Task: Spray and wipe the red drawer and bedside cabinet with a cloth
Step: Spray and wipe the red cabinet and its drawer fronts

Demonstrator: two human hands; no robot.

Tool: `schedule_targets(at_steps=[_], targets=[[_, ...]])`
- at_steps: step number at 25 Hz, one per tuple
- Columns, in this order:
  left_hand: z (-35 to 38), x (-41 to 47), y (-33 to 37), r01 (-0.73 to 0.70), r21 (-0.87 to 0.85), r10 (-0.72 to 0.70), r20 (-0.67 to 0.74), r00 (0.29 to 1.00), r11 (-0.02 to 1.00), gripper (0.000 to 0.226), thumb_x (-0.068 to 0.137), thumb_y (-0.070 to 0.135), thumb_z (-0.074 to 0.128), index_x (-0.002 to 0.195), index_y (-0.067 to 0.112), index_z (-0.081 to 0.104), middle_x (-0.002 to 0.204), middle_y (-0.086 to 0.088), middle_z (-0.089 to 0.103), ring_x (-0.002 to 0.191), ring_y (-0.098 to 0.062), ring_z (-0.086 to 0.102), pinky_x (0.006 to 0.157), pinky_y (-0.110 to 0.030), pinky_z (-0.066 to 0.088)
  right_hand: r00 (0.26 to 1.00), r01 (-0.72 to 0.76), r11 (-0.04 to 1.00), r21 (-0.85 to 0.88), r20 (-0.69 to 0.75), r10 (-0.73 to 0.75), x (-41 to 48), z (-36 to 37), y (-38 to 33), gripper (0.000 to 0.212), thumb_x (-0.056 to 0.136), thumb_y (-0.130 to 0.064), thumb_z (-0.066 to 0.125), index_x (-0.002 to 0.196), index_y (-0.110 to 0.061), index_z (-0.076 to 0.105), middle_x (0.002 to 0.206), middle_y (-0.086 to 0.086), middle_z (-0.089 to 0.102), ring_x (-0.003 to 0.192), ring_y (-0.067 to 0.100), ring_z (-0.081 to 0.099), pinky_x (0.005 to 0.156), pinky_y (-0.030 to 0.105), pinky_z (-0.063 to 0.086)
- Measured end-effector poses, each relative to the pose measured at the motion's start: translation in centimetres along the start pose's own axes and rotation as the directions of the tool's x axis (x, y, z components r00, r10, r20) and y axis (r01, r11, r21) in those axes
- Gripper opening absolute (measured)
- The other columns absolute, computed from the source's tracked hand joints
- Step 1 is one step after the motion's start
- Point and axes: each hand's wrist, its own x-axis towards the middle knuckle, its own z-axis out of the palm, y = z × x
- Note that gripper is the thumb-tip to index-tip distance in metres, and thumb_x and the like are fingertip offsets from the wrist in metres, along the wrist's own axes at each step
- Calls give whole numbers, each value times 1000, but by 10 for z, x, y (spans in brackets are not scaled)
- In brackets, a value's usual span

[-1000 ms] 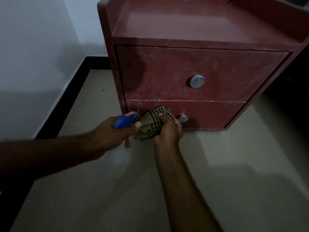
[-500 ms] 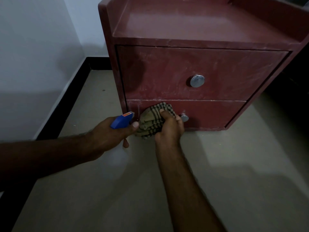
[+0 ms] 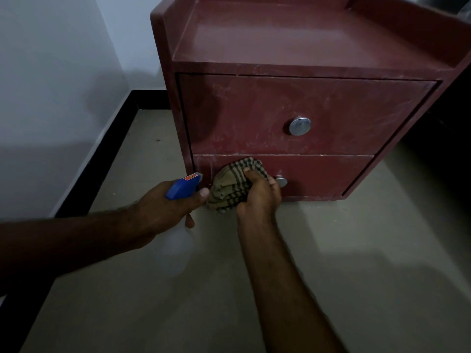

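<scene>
Rightward aims spray bottle (image 3: 182, 189) nozzle, toward cloth (image 3: 231, 185) on drawer (image 3: 326, 174).

We see a red bedside cabinet (image 3: 300, 44) standing on a pale floor (image 3: 356, 276) near a white wall (image 3: 51, 85); its lower drawer (image 3: 318, 174) has the right hand (image 3: 260, 193) pressing a bunched checked cloth (image 3: 233, 186) against its left part, just beside a round metal knob (image 3: 281, 181); the left hand (image 3: 165, 207) grips a spray bottle (image 3: 182, 189) with a blue head, its body seemingly translucent in the dim light; the upper drawer (image 3: 254, 113) carries a larger knob (image 3: 299, 126).
</scene>
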Motion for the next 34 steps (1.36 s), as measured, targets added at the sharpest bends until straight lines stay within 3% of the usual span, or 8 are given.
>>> schedule_targets(at_steps=[5,10,15,19,24,29,32,34], targets=[[1,-2,2,1,1,-1,-12,1000,1000,42,78,65,61,92,26,65,68,16,73,60,-2,68,66,-29,47,999,-40,999,-36,28,41,-2,9,-7,37,83,10,72,118,-1,68,107,20,77,98,38,75,83,54,64],[0,0,1,20,10,-20,-20,1000,1000,48,76,67,61,99,26,65,69,5,74,63,-4,70,72,-34,49,995,6,1000,-13,102,-4,1,6,-10,42,81,8,76,120,-4,67,105,18,78,95,33,76,74,43,66],[0,4,3,30,50,-31,16,999,998,50,82,63,60,101,17,63,74,-9,75,73,-15,72,86,-40,54,997,-71,988,-138,29,76,23,-42,7,40,84,10,70,123,3,68,116,26,74,106,43,72,96,59,57],[1,6,0,59,54,-61,36,998,997,34,91,54,64,96,20,60,74,-11,73,75,-19,71,89,-42,53,993,-111,979,-173,-61,102,37,-72,14,36,87,10,64,123,8,68,119,28,71,107,45,70,99,58,56],[-1,10,-8,209,40,-209,2,978,977,40,90,53,65,104,15,60,81,-14,73,83,-24,71,90,-39,45,992,-104,983,-153,-92,90,46,-78,11,36,87,10,65,122,7,69,116,25,73,109,44,71,98,57,57],[-3,7,-18,256,103,-259,13,966,961,51,78,64,67,89,16,59,72,-10,75,57,-11,66,76,-36,49,991,-114,984,-135,-81,104,50,-78,13,38,88,9,63,126,6,68,120,25,72,112,43,69,102,57,54],[-3,8,-20,276,159,-283,21,959,948,64,65,72,62,93,15,58,70,-8,75,69,-16,68,78,-36,50,990,-125,983,-137,-84,114,50,-78,14,35,88,8,64,122,6,69,117,25,73,107,42,71,98,55,57],[-4,7,-21,251,152,-258,29,966,956,62,66,71,61,93,15,58,69,-7,75,71,-18,70,79,-36,51,989,-129,982,-137,-89,118,50,-78,14,32,87,9,65,118,6,71,109,23,75,94,37,74,86,50,62]])
